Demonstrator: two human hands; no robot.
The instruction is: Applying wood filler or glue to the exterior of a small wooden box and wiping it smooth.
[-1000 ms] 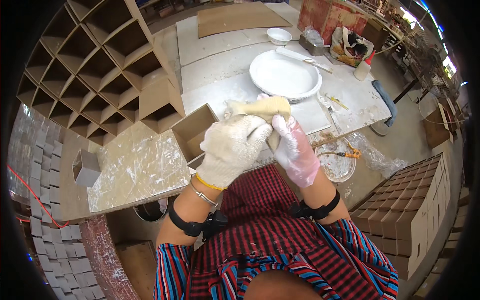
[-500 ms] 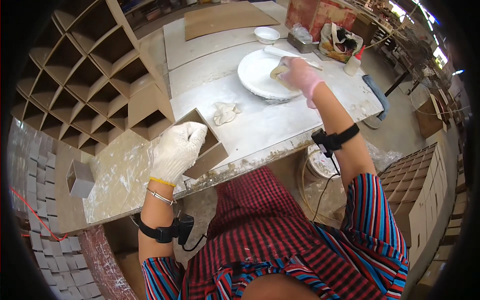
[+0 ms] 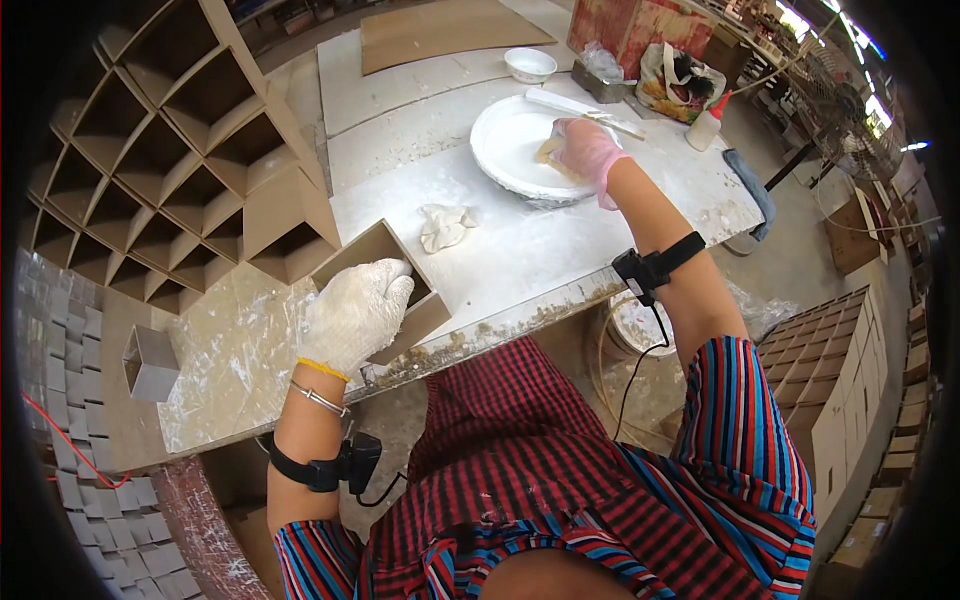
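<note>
Head view, nearest items first. At the front edge of the worktable (image 3: 250,395), the left hand (image 3: 358,305), in a white knitted glove, rests over an open cardboard box (image 3: 420,328). Its fingers are curled and close together; whether they pinch a wall of the box or only press on it cannot be told, as the glove covers the contact. The placement appears intended to steady the box within easy reach. The box lies with its open side up; its long axis slants from far left to near right, the near end beside the table edge.

Just beyond the box, a crumpled white cloth (image 3: 447,228) lies apart from both hands, presumably set down within reach.

Farther off and to the right stands a white basin (image 3: 482,140) with white contents. Over its right part, the right hand (image 3: 588,150), in a thin pinkish glove, pinches a pale yellow pad (image 3: 547,151) between thumb and fingers. The pad projects from the grip toward the basin's middle; its full long axis is hidden by the hand. The hold is judged suited to picking up the white contents.

A flat strip (image 3: 572,106) lies along the basin's far rim, likely parked there to keep it handy. Beyond stand a small white bowl (image 3: 530,66) and, farthest, a brown sheet (image 3: 450,37) lying flat.
</note>
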